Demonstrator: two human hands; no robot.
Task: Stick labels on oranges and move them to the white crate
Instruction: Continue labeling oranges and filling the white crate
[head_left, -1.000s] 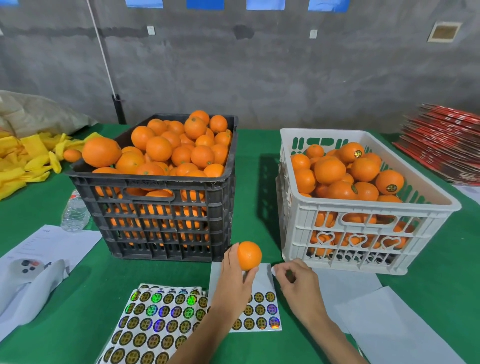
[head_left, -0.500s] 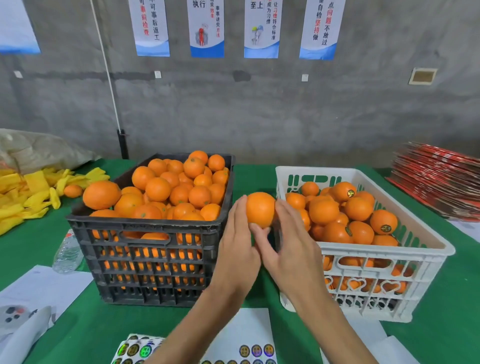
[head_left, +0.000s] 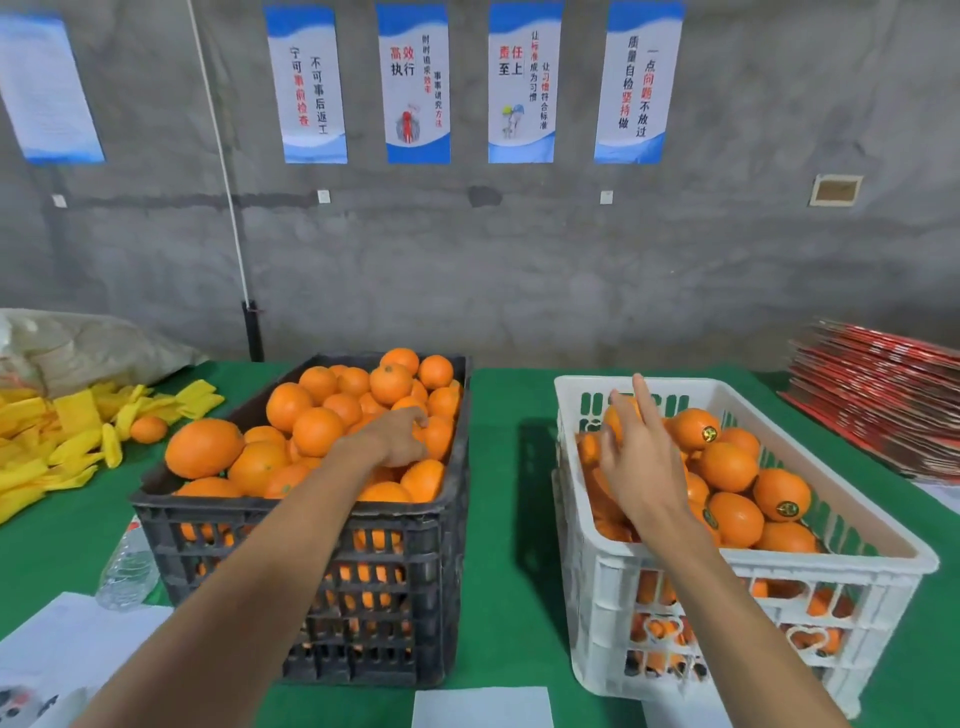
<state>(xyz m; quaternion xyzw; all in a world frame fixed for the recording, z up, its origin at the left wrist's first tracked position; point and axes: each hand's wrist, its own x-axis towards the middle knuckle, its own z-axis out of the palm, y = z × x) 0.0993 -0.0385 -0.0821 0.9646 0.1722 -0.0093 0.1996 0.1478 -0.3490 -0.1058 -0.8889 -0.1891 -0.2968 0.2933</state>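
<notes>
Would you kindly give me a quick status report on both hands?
Left hand curled on an orange in black crate. Right hand open over white crate. Nothing in the way.

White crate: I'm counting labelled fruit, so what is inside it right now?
The white plastic crate holds piled oranges; three round labels show, one on the rear orange. The right hand covers the fruit at its left side, and lower layers are buried.

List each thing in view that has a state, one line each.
black crate: heaped with oranges
white crate: part full, several oranges labelled
left hand: in the black crate, fingers curled on an orange
right hand: over the white crate, fingers spread, holding nothing
plastic bottle: lying beside the black crate
</notes>
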